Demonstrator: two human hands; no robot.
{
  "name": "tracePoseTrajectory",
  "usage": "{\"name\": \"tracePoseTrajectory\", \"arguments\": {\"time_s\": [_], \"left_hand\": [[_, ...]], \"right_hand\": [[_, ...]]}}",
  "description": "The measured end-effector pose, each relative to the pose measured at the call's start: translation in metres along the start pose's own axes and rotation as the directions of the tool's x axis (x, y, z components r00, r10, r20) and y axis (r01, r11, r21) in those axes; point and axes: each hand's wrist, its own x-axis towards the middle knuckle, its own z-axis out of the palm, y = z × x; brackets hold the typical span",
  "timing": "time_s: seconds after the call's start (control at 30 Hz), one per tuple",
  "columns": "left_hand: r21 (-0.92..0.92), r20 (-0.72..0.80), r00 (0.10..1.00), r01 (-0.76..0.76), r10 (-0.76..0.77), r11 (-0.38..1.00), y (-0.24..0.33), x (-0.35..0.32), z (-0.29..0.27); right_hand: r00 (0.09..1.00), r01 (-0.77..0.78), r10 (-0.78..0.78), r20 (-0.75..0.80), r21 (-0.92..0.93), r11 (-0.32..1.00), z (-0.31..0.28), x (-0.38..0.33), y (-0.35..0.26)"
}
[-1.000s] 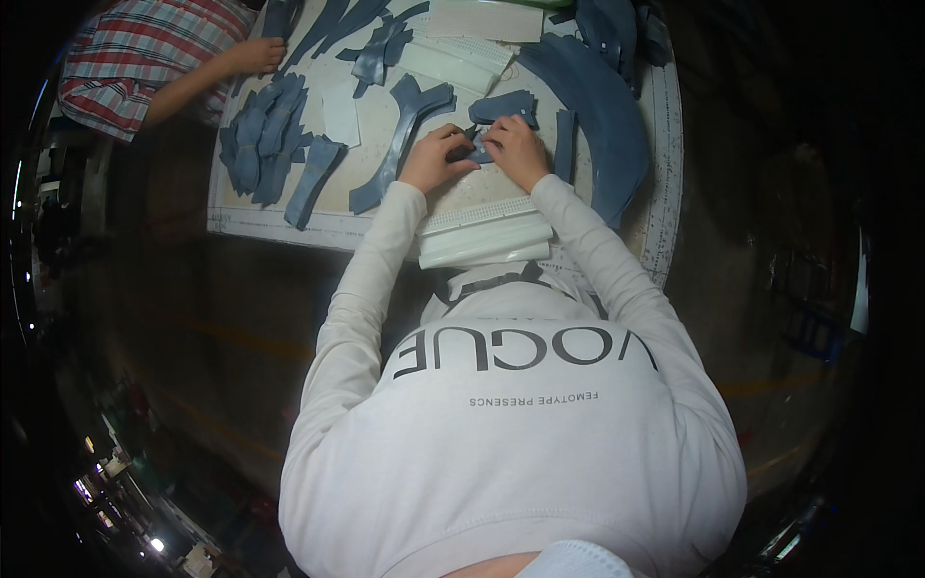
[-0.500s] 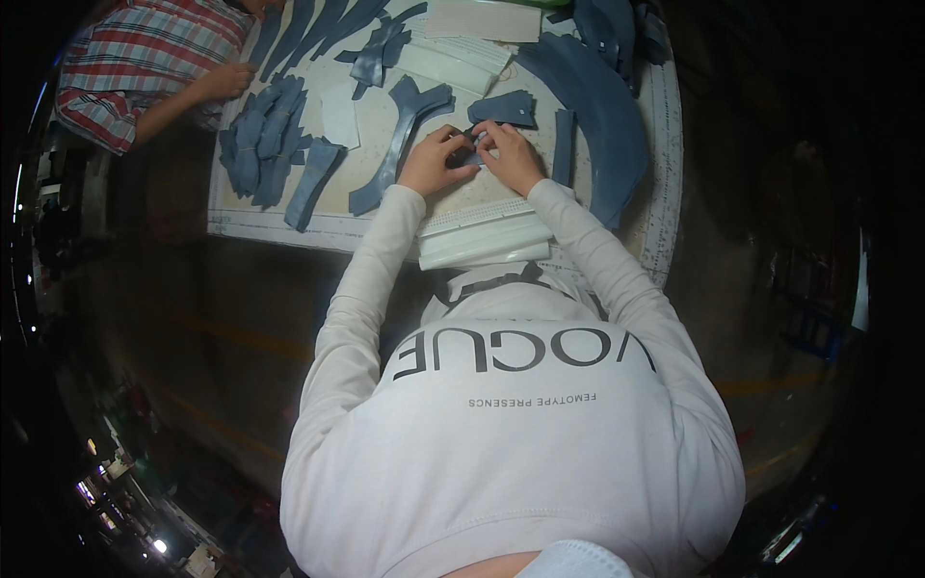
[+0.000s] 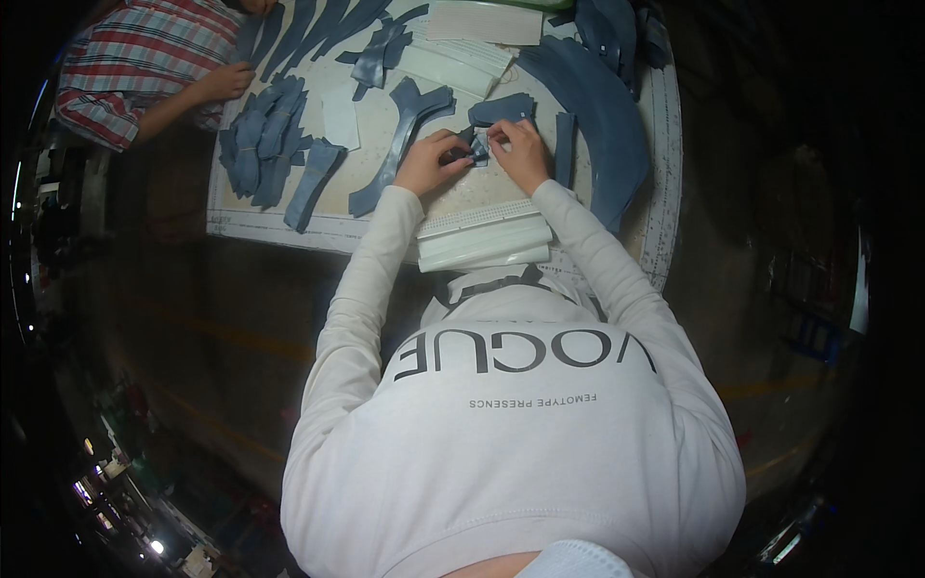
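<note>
My left hand point(image 3: 434, 162) is closed on a small blue-grey leather-like piece point(image 3: 480, 150) over the table. A dark bit shows by its fingertips, too small to name. Just to the right, my right hand point(image 3: 520, 156) has thumb and fingers pinched together at the piece's right side; whatever is in that pinch is too small to make out. Right behind my hands lies a stack of short blue-grey cut pieces point(image 3: 501, 108). A Y-shaped blue-grey piece point(image 3: 400, 144) lies left of my left hand, and a narrow strip point(image 3: 565, 149) right of my right hand.
On the table point(image 3: 279, 223), white ridged strips point(image 3: 485, 231) lie by the near edge, others point(image 3: 453, 63) farther back. Large curved blue-grey pieces point(image 3: 602, 125) fill the right side. Bundled pieces point(image 3: 265, 140) lie left, near a co-worker's hand point(image 3: 226, 82) and checked sleeve.
My right hand has drawn slightly right, away from my left, so more of the small piece shows between them. My left hand has shifted slightly left.
</note>
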Motion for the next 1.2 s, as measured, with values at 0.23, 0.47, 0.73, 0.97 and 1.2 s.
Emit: {"name": "tracePoseTrajectory", "arguments": {"time_s": [0.23, 0.47, 0.73, 0.97, 1.2], "left_hand": [[-0.084, -0.095, 0.995, 0.035, -0.043, 0.996, 0.000, -0.003, 0.004], [0.158, -0.017, 0.995, -0.093, 0.097, 0.983, 0.003, -0.006, 0.004], [-0.079, -0.053, 0.980, 0.189, -0.193, 0.979, 0.009, -0.007, 0.007], [0.172, -0.076, 0.997, 0.011, 0.002, 0.985, 0.008, 0.012, -0.006], [0.178, -0.101, 0.977, 0.204, -0.188, 0.963, 0.014, 0.078, 0.000]], "right_hand": [[0.995, -0.069, 0.057, 0.083, 0.143, 0.987, 0.002, -0.007, -0.011], [0.982, 0.187, -0.178, 0.057, -0.245, 0.951, 0.004, -0.012, -0.011], [0.987, 0.142, -0.125, 0.099, -0.192, 0.971, -0.007, -0.011, -0.019], [0.997, 0.076, -0.076, 0.024, 0.003, 0.997, -0.017, 0.009, -0.020], [0.943, -0.280, 0.291, -0.160, 0.090, 0.956, -0.037, 0.046, 0.010]]}}
